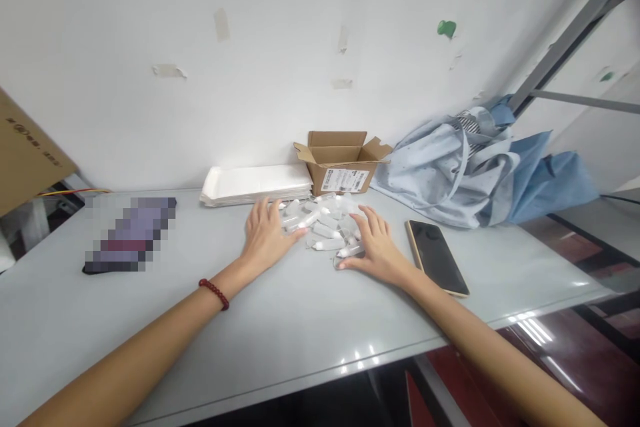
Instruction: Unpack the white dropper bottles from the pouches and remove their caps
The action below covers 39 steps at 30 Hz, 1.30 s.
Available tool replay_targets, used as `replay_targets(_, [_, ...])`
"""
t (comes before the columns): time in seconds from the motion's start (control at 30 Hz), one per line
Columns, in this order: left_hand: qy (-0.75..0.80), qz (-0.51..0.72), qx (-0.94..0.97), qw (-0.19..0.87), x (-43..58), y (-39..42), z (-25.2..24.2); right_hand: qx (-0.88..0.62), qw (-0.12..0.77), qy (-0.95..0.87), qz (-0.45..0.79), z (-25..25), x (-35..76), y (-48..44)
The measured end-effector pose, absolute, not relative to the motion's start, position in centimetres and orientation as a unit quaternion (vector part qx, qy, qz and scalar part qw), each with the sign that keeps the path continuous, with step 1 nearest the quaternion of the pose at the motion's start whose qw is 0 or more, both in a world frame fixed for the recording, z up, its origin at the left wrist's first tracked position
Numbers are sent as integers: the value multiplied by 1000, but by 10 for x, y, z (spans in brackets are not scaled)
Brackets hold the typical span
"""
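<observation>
A loose pile of small translucent white tubes with white caps lies on the grey table; thin loops or rings show on some of them. At its left edge is my left hand, fingers spread and thumb reaching toward the tubes. My right hand curves around the other side, thumb and fingers apart, next to a tube at the near right. Both hands look open. Whether the fingertips touch the tubes is hard to tell. Just behind the pile stands an open cardboard box with a printed label; its inside is mostly hidden.
A stack of white padded envelopes or sheets lies left of the box. To the right are a dark-screened phone and crumpled blue cloth. A blurred-out flat object rests at left, near a large carton. A wall rises behind.
</observation>
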<state>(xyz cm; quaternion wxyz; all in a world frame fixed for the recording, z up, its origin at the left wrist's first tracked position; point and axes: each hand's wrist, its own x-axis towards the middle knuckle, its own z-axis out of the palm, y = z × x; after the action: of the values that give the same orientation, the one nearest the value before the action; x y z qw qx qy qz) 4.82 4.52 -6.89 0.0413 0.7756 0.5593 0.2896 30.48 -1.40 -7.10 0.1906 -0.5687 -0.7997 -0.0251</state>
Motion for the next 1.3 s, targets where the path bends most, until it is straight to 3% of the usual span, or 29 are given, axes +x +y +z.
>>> replay_targets(0.23, [486, 265, 815, 174, 70, 50, -77, -601, 221, -767, 31, -77, 301, -12])
replay_targets(0.57, [417, 328, 821, 213, 104, 61, -74, -602, 278, -747, 51, -82, 310, 4])
replay_targets(0.7, [435, 382, 789, 207, 80, 45, -65, -607, 286, -738, 71, -80, 310, 2])
replay_targets(0.93, [471, 371, 784, 161, 22, 10, -60, -533, 362, -762, 63, -54, 313, -4])
replay_targets(1.13, [523, 360, 749, 193, 19, 8, -58, -482, 289, -826, 45, -14, 297, 17])
replay_targets(1.3, [524, 358, 748, 193, 21, 7, -57, -489, 104, -866, 2, -7, 267, 42])
